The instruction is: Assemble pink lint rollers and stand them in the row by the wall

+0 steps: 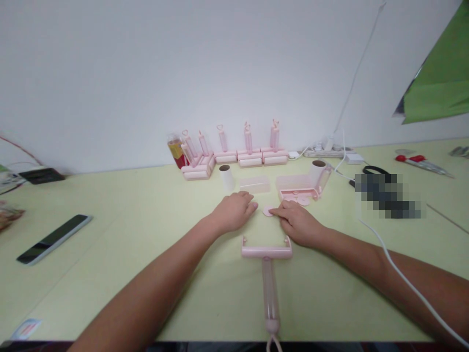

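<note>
My left hand (234, 210) rests on the table with its fingers curled down, and I see nothing in it. My right hand (296, 222) lies beside it, fingertips pinched on a small pink disc (267, 211) that sits flat on the table. Just in front of both hands lies a pink lint-roller handle (269, 274) with an empty U-shaped fork, its grip pointing toward me. Beyond the hands are a clear plastic cover (254, 184), a pink tray of parts (296, 188), a white paper roll (227, 177) standing upright and another roll (318, 172).
Several assembled pink rollers (234, 154) stand in a row by the wall. A phone (53, 238) lies at the left. A power strip (330, 152), a white cable (395, 266) over my right arm, scissors (417, 161) and a blurred dark object (388, 195) are at the right.
</note>
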`<state>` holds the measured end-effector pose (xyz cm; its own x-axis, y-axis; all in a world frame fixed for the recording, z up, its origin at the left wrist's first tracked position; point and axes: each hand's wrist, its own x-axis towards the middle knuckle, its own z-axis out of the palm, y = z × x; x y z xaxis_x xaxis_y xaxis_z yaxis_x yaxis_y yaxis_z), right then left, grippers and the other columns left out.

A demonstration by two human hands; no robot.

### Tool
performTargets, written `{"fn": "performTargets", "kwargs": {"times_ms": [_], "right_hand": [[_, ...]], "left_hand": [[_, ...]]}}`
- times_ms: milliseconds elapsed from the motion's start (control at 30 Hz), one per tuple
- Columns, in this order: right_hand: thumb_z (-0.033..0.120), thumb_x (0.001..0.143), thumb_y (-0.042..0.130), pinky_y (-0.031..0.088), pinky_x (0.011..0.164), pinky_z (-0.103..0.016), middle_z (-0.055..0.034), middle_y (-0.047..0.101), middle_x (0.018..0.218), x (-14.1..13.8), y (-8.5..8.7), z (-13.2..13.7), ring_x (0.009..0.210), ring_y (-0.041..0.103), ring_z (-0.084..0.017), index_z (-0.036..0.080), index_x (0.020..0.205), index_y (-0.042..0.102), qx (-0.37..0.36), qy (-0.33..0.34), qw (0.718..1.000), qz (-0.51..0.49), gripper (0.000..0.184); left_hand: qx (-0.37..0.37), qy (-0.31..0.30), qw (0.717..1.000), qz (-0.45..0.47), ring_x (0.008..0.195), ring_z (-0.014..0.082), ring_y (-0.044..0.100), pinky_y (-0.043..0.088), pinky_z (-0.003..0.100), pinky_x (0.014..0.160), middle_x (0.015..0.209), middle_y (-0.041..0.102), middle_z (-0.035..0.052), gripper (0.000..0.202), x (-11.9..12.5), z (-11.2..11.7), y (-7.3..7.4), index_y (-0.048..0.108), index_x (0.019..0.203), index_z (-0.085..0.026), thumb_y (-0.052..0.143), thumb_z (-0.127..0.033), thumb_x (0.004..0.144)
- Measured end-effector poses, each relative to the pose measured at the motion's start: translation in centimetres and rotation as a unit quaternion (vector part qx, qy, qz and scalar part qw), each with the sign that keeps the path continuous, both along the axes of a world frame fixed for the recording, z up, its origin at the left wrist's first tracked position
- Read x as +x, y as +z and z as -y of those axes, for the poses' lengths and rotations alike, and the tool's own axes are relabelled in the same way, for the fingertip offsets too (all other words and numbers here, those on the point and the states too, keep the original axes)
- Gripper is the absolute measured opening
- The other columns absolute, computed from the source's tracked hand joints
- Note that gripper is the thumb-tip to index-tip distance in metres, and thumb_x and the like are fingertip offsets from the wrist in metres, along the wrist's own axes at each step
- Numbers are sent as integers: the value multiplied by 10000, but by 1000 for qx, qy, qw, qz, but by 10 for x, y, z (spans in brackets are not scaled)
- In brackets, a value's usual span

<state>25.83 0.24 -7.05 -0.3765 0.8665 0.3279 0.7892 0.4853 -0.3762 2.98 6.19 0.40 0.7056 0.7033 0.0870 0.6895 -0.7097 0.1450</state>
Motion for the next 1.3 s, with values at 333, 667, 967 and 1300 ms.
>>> {"fn": "performTargets", "kwargs": {"times_ms": [333, 667, 967, 1300], "right_hand": [[76, 865, 474, 400, 801, -335, -110, 594, 911, -2, 8, 2, 889, 523, -233, 132, 1219, 669, -5, 5, 1000, 19, 407], [68, 863, 483, 399, 805, -340, -108, 596, 915, 0, 3, 0, 900, 519, -236, 142, 1230, 660, -3, 8, 1000, 16, 414], [61, 866, 482, 413, 834, -349, -113, 608, 930, -1, 3, 0, 931, 529, -240, 137, 1242, 655, -5, 5, 1000, 11, 420], [49, 860, 458, 419, 833, -352, -115, 617, 935, 0, 1, 0, 928, 535, -240, 137, 1265, 636, -10, 1, 1000, 0, 451]], "left_hand": [[33, 5, 995, -93, 1463, 386, 177, 252, 585, 1110, 1613, 158, 171, 672, 25, -40, -22, 262, 1522, -185, 321, -555, 965], [52, -23, 997, -60, 1444, 348, 245, 284, 559, 1101, 1580, 254, 178, 576, 9, -28, -16, 352, 1477, -178, 324, -484, 989], [-6, -57, 998, -40, 1104, 285, 563, 442, 450, 913, 1195, 593, 129, 498, -11, 22, -6, 589, 1214, -214, 285, -537, 988], [4, -67, 998, -6, 1097, 277, 558, 411, 429, 925, 1179, 603, 135, 470, -7, 46, 8, 623, 1174, -184, 312, -488, 997]]}}
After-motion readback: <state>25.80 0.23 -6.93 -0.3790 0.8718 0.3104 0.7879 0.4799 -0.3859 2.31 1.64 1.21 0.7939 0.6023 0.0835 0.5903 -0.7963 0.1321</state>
